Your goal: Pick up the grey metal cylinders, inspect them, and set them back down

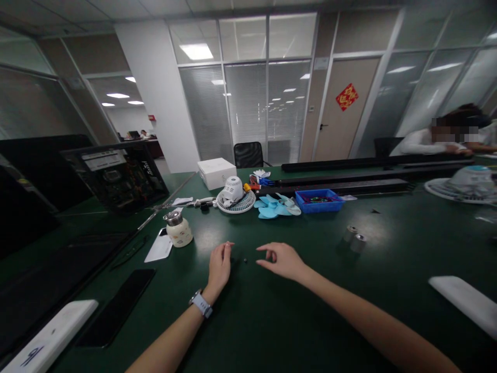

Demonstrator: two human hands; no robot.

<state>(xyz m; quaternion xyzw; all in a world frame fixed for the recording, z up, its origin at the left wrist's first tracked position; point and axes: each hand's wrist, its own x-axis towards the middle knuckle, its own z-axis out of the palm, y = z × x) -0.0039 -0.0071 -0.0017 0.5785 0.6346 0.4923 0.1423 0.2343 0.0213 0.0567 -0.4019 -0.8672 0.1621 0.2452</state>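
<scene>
A tiny dark part (245, 260), too small to name, lies on the green table (248, 311) between my two hands. Just left of it is my left hand (220, 265), its fingers pressed together near the tabletop. Whether something small sits between those fingertips I cannot make out. On the other side, my right hand (282, 260) points at the small part with thumb and forefinger apart and nothing between them. A watch (201, 303) with a pale strap is on my left wrist.
Beyond my hands are blue fan blades (274, 206), a white fan housing (233, 196) and a blue tray (319, 202) of wires. A cream bottle (179, 230) stands left, two metal cylinders (354, 239) right. Dark phone (120, 305) at left; people sit far right.
</scene>
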